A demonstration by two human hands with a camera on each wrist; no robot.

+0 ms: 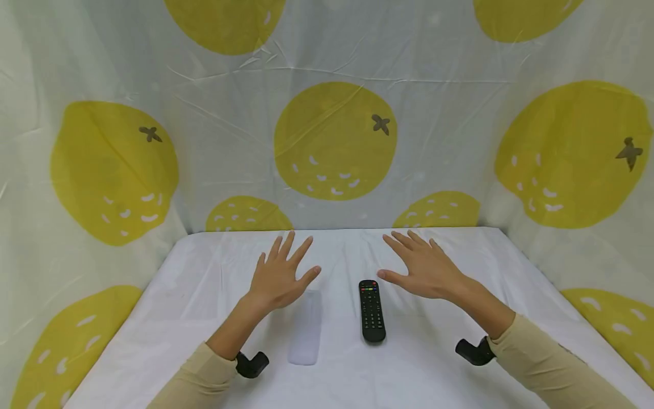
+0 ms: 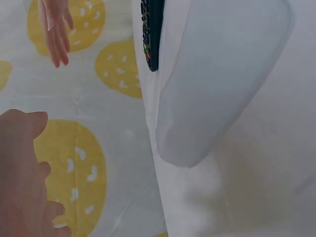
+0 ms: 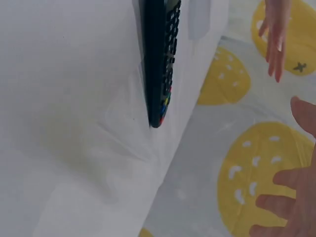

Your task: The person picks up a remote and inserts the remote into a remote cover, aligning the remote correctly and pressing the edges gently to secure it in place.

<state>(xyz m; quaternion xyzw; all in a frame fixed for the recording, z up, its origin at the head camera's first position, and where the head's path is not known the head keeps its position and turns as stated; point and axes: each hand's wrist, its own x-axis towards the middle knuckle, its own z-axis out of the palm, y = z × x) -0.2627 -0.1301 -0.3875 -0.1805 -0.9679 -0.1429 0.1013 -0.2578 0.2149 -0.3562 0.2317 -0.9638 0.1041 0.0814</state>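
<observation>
A black remote control (image 1: 372,311) with rows of buttons lies face up on the white-covered table, its coloured keys at the far end. To its left lies a translucent, pale rounded sleeve or cover (image 1: 305,335), which also fills much of the left wrist view (image 2: 222,74); its exact kind is unclear. My left hand (image 1: 280,279) hovers above the cover's far end, fingers spread, holding nothing. My right hand (image 1: 426,267) is held in the air to the right of the remote, fingers spread and thumb pointing toward it. The remote also shows in the right wrist view (image 3: 160,64).
A white cloth (image 1: 214,284) covers the table. Behind it and at both sides hang pale curtains (image 1: 439,142) printed with large yellow fruit. Black wrist cameras (image 1: 251,364) sit on both forearms at the sleeve cuffs.
</observation>
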